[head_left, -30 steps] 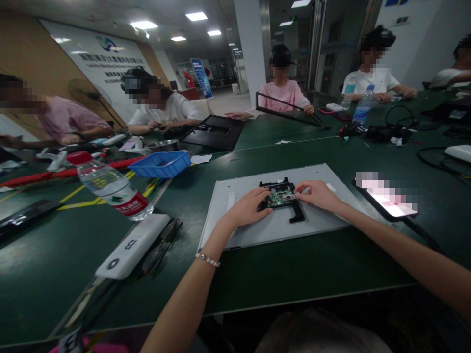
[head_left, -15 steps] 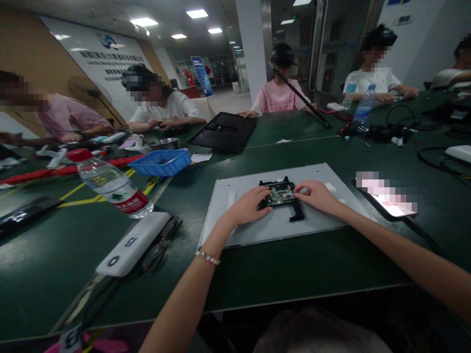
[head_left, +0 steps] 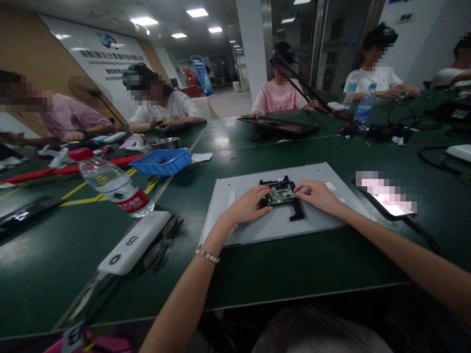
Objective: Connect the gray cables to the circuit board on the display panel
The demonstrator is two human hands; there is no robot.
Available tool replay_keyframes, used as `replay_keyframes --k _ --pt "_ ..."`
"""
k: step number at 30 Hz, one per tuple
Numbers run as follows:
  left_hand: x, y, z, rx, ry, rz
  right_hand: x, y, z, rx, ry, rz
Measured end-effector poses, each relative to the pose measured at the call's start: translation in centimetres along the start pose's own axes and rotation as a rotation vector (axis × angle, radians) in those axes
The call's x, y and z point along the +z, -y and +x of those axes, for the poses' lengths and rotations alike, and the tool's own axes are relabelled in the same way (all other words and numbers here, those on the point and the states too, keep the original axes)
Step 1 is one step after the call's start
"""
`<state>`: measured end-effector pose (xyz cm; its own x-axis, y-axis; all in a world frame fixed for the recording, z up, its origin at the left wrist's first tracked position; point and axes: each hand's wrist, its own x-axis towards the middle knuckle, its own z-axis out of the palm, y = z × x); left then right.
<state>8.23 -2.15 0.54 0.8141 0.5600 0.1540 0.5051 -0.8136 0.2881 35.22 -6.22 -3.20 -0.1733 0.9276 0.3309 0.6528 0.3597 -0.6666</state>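
Note:
A green circuit board [head_left: 281, 196] in a black frame [head_left: 297, 212] lies on a light grey panel [head_left: 257, 230]. My left hand [head_left: 250, 205] grips the left edge of the black frame, thumb at the lower edge and fingers over the upper left. My right hand [head_left: 317, 195] has its thumb and index finger pinched together at the right edge of the board; whatever is between the fingertips is too small to make out.
Left of the panel are a red-capped water bottle [head_left: 123, 193], a white power bank [head_left: 134, 242], glasses [head_left: 161, 245] and a blue tray [head_left: 162, 163]. A lit phone [head_left: 393, 203] lies right. Across the table, a person in pink holds a black panel [head_left: 277, 126].
Across the table, the black panel has swung to the right and lies flatter, held by the person in pink. My hands have barely moved.

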Motion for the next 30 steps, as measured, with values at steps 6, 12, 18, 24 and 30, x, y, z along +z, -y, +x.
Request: replay_keyframes --k 6,12,18,24,30 --pt "-1.1 1.5 -0.2 -0.118 -0.223 -0.002 0.0 0.3 -0.1 -0.049 -0.111 -0.019" --pt "-1.8 6.9 -2.0 -0.452 -0.474 0.138 -0.2 0.4 -0.3 -0.092 -0.142 -0.017" --pt "-2.3 9.7 -3.6 -0.563 -0.255 -0.061 0.1 0.1 -0.4 -0.105 -0.109 -0.017" --pt "-3.5 8.4 -3.6 -0.528 -0.336 -0.456 0.0 0.5 -0.5 -0.092 -0.084 -0.008" --pt "-3.9 7.4 -3.5 -0.556 -0.477 -0.863 0.0 0.5 -0.5 -0.107 -0.075 -0.012"
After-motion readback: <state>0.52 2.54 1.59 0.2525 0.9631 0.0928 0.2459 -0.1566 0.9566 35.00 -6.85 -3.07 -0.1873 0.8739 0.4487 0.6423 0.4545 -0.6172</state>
